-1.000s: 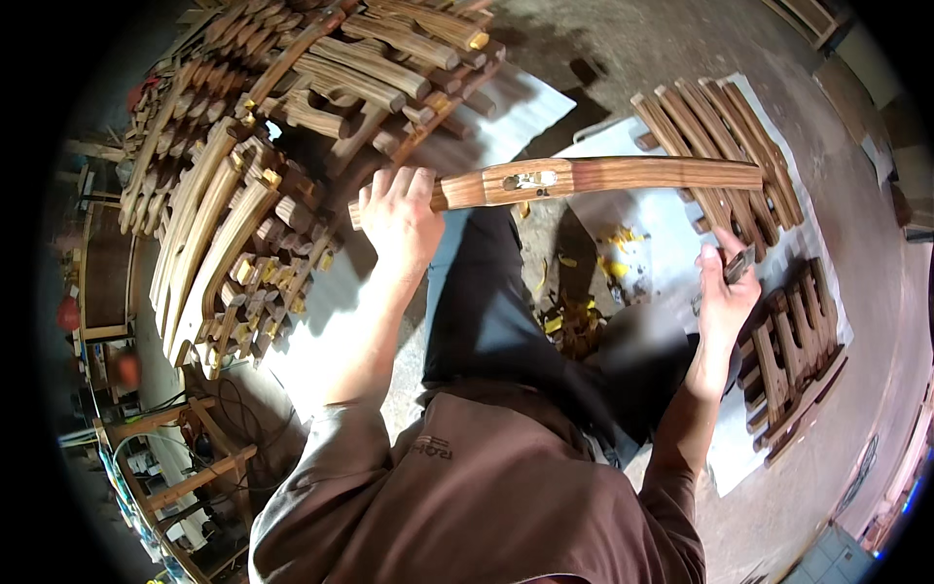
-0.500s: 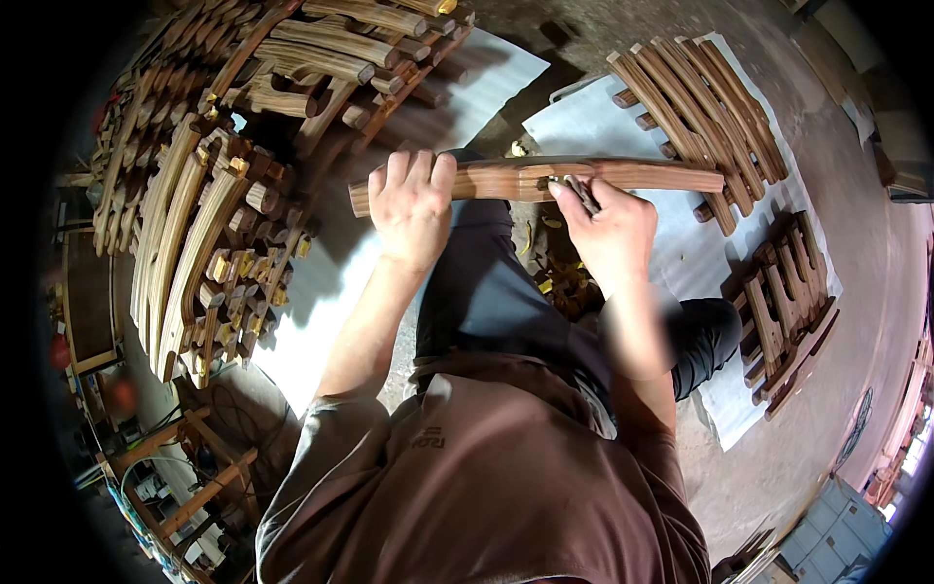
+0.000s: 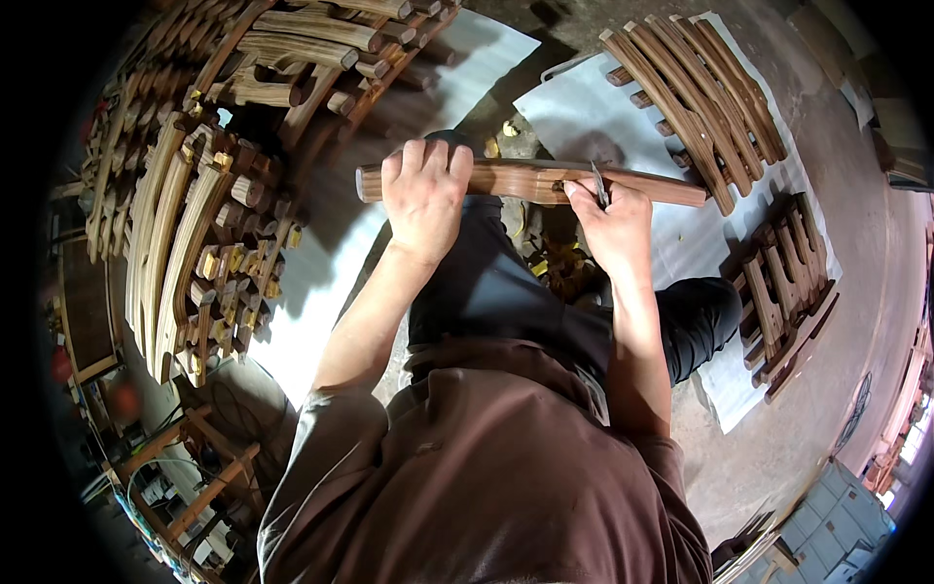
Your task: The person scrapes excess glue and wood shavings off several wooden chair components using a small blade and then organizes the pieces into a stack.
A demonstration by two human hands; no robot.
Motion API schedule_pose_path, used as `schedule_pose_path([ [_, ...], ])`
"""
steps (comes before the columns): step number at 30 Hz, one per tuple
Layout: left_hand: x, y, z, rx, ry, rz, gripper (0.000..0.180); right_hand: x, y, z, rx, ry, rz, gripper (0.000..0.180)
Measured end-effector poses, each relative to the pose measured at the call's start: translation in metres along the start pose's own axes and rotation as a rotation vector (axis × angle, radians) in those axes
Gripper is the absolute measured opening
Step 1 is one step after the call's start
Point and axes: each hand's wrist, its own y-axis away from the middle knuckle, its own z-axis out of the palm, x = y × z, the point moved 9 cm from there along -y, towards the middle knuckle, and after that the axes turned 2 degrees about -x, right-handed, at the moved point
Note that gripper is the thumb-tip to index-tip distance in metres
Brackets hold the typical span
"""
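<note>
A long, shaped wooden piece (image 3: 514,181) with dark grain lies crosswise in front of me, over my legs. My left hand (image 3: 424,195) is wrapped over it near its left end. In my right hand (image 3: 619,222) is a small knife (image 3: 599,183) with a narrow grey blade, its point away from me. The thumb of that hand rests against the wood beside a dark spot, right of the middle. The knife's handle is mostly hidden in the fingers.
Stacks of similar wooden parts (image 3: 180,243) rise at the left. On white sheeting at the right lie curved slats (image 3: 686,112) and another slatted bundle (image 3: 773,277). Yellow scraps (image 3: 559,273) lie between my legs. A wooden frame (image 3: 209,487) stands lower left, grey-blue boxes (image 3: 832,526) lower right.
The wooden piece has shifted slightly left and its right end has tipped toward me. My right hand has turned, so the knife's blade now points away from me, across the wood.
</note>
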Motion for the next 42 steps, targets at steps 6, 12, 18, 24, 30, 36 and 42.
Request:
schedule_pose_path([
  [6, 0.002, 0.001, 0.003, -0.06, 0.025, 0.046, 0.01, -0.029, 0.019, -0.017, -0.132, 0.06, -0.42, 0.023],
  [12, 0.009, -0.003, -0.009, -0.029, 0.054, 0.138, 0.008, -0.045, 0.02, -0.01, -0.525, 0.707, -0.584, 0.06],
  [18, 0.017, 0.007, -0.006, -0.172, 0.252, 0.208, 0.016, -0.068, 0.045, 0.003, -0.493, 0.917, -1.007, 0.026],
  [24, 0.016, 0.018, -0.005, -0.216, 0.253, 0.183, 0.021, -0.07, 0.054, 0.006, -0.451, 0.749, -1.171, 0.014],
  [30, 0.017, 0.014, -0.004, -0.223, 0.234, 0.196, 0.022, -0.064, 0.059, 0.008, -0.434, 0.687, -1.258, 0.022],
  [36, 0.02, 0.002, -0.019, -0.138, 0.152, 0.246, 0.007, -0.071, 0.06, -0.004, -0.36, 0.674, -1.238, 0.02],
  [42, -0.01, 0.008, -0.004, -0.222, 0.174, 0.152, 0.019, -0.089, 0.038, -0.065, -0.228, 0.489, -1.048, 0.027],
])
